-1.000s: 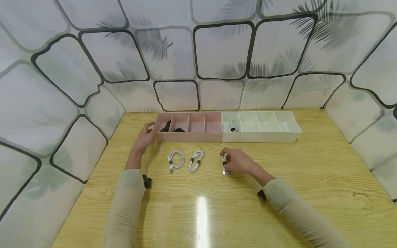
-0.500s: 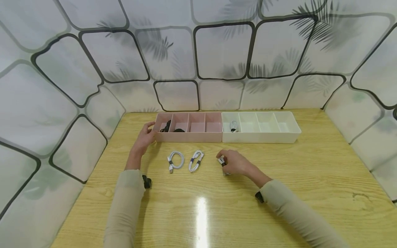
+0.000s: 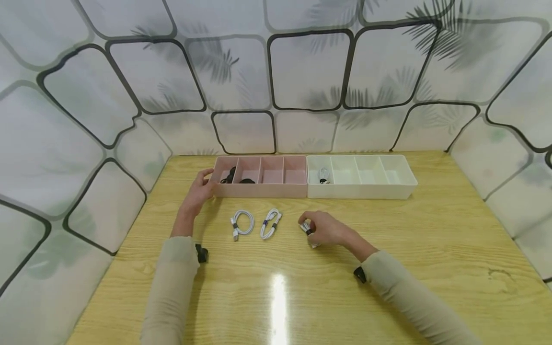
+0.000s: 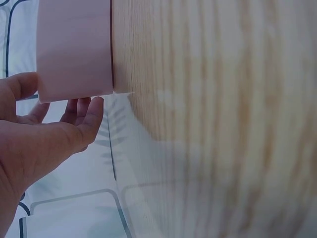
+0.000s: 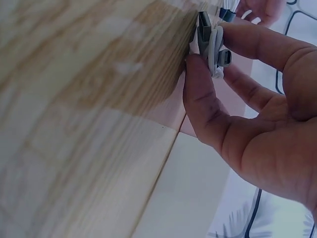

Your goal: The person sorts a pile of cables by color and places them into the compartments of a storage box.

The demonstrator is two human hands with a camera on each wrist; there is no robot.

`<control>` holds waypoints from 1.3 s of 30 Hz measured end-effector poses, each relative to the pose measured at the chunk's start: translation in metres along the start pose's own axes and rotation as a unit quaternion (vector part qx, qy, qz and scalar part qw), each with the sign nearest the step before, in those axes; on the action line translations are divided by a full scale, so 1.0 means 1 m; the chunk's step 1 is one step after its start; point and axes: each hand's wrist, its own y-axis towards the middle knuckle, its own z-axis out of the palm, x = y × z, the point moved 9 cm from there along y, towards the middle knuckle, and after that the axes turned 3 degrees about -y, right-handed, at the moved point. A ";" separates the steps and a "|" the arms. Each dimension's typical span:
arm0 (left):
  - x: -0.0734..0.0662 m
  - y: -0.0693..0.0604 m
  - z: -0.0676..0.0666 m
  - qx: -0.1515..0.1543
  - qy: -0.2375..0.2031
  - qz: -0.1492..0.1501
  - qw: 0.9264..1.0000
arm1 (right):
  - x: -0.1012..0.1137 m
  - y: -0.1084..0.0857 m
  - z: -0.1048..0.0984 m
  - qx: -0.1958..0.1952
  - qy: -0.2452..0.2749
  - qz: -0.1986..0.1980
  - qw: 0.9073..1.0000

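My right hand (image 3: 326, 228) pinches a coiled white USB cable (image 3: 305, 227) with a dark tie, low over the table, between thumb and fingers. Its metal plugs show in the right wrist view, where the coiled cable (image 5: 214, 49) sits at the fingertips. My left hand (image 3: 199, 192) touches the left end of the pink divided box (image 3: 260, 190), fingers loosely bent along the end wall. In the left wrist view, the thumb of the left hand (image 4: 49, 134) meets the corner of the pink box (image 4: 74, 49). Two coiled white cables, one round (image 3: 243, 223) and one oblong (image 3: 271, 224), lie left of my right hand.
A white divided box (image 3: 361, 191) stands end to end with the pink one. Its leftmost compartment holds a coiled white cable (image 3: 323, 175). Black cables (image 3: 247, 181) lie in the pink box's two left compartments. A patterned curtain (image 3: 306, 72) rises behind the wooden table (image 3: 388, 230).
My right hand has shifted slightly left and toward me with the cable, which has turned in the fingers. The left hand stays at the pink box's end.
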 end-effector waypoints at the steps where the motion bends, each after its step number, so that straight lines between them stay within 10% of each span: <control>1: 0.000 0.000 0.000 -0.001 -0.001 -0.001 1.000 | 0.000 0.000 0.000 0.001 0.002 -0.001 1.000; 39: -0.017 -0.014 0.003 0.009 -0.032 -0.002 0.999 | -0.025 -0.005 -0.011 0.022 0.279 -0.022 0.960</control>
